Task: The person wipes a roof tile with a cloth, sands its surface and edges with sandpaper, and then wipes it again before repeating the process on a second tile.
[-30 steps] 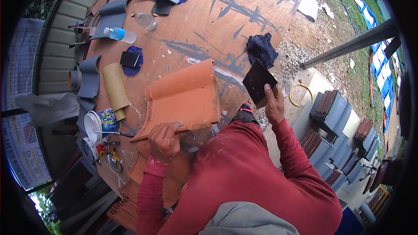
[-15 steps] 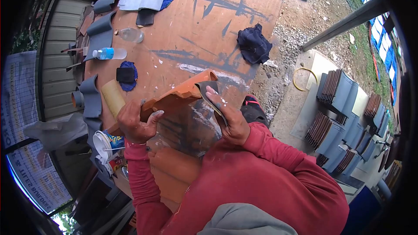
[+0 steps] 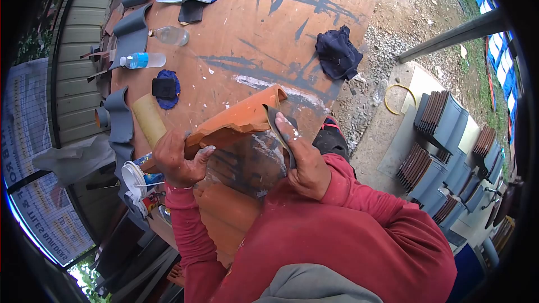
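Observation:
An orange clay roof tile (image 3: 241,115) is held tilted above the wooden table, one edge jagged. My left hand (image 3: 178,160) is closed around its near left end, the thumb pressed against the edge. In my right hand (image 3: 309,168) a dark folded sheet of sandpaper (image 3: 273,120) is pinched between thumb and fingers, right at the tile's right end. The fingers behind the sheet are mostly hidden. Below my hands, another orange roof tile (image 3: 227,213) lies close to my body. A tan cylindrical roll (image 3: 148,118) is just beyond my left hand.
On the plywood table (image 3: 236,28) are two plastic bottles (image 3: 143,60), a black pad on blue cloth (image 3: 165,88) and a dark crumpled cloth (image 3: 338,52). A white bucket (image 3: 135,177) stands at the left edge. Grey tiles (image 3: 441,115) are stacked on the right, near a metal post (image 3: 449,36).
My right hand and the sandpaper have shifted slightly right and down along the tile's end. The tile has turned a little in my left hand's grip, and the view has shifted slightly.

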Motion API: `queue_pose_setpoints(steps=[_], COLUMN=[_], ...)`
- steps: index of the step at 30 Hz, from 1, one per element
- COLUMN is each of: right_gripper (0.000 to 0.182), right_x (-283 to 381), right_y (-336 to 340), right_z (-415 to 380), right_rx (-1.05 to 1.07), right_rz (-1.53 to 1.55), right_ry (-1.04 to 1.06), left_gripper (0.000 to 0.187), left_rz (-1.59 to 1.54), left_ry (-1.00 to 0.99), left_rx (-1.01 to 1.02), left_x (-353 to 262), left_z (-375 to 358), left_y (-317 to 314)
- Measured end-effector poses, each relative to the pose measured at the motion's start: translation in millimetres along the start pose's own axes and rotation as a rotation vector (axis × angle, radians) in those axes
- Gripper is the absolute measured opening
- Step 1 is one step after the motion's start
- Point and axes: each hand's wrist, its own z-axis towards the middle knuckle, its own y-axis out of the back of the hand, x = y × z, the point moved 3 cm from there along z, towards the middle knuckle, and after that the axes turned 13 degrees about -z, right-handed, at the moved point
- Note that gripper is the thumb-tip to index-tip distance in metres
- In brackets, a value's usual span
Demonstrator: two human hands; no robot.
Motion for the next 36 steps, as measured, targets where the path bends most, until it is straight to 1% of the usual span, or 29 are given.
queue_pose_setpoints(steps=[3,4,7,8,11,12,13,15,16,17,19,21,23,24,25,27,29,31,32,33,35,36], right_gripper=[0.082,0.083,0.08,0.076,0.071,0.072,0.072,0.075,0.071,0.071,0.069,0.07,0.074,0.075,0.075,0.07,0.069,0.071,0.073,0.073,0.071,0.07], right_x=[-29,-57,-54,-33,-21,-38,-51,-47,-42,-36,-24,-52,-76,-52,-32,1,-5,-38,-45,-31,12,20], right_y=[-9,-12,-2,5,14,8,5,5,9,7,14,1,-10,-4,-1,10,10,-2,-11,-7,18,35], right_z=[21,33,41,34,35,41,50,75,66,57,47,52,68,64,56,42,42,52,49,47,32,31], right_rx=[-0.01,0.2,0.236,0.032,0.057,0.101,0.106,0.109,0.256,0.25,-0.023,-0.005,0.106,0.101,0.108,-0.102,-0.085,0.221,0.096,0.096,-0.001,0.103], right_rz=[-0.061,-0.061,-0.073,-0.082,0.003,-0.034,-0.045,-0.013,0.004,0.012,-0.003,0.001,0.026,-0.035,-0.026,0.0,0.023,0.121,0.071,0.075,0.141,0.2], right_ry=[0.025,-0.192,-0.207,0.107,0.097,0.0,0.003,-0.019,-0.224,-0.219,0.17,0.105,-0.175,-0.208,-0.201,0.13,0.1,-0.417,-0.274,-0.257,0.043,0.048], left_gripper=[0.058,0.058,0.059,0.059,0.059,0.059,0.058,0.058,0.057,0.057,0.055,0.055,0.055,0.056,0.056,0.055,0.055,0.055,0.055,0.055,0.055,0.056], left_rz=[-0.02,-0.031,-0.04,-0.031,-0.063,-0.066,-0.061,-0.051,-0.04,-0.032,-0.064,-0.08,-0.074,-0.051,-0.039,-0.068,-0.071,-0.061,-0.065,-0.065,-0.061,-0.067], left_ry=[-0.014,-0.033,0.006,0.0,0.025,0.03,0.038,0.028,0.004,-0.002,0.004,0.029,0.058,0.029,0.035,0.025,0.014,-0.006,0.008,0.018,0.029,0.042], left_rx=[-0.005,-0.019,-0.005,-0.009,-0.007,0.003,0.009,-0.01,-0.015,-0.012,-0.016,-0.003,0.008,0.013,0.014,0.011,-0.001,-0.037,-0.012,0.01,0.026,0.036], left_x=[1,2,3,5,2,3,3,4,6,7,10,9,12,12,13,14,13,12,13,15,9,6], left_z=[4,5,8,12,10,12,12,18,21,22,23,24,27,30,30,30,29,30,29,30,27,25], left_y=[-1,-2,-1,1,-2,-1,-2,-3,0,2,-1,-1,-1,1,3,1,-1,-2,-1,1,4,3])
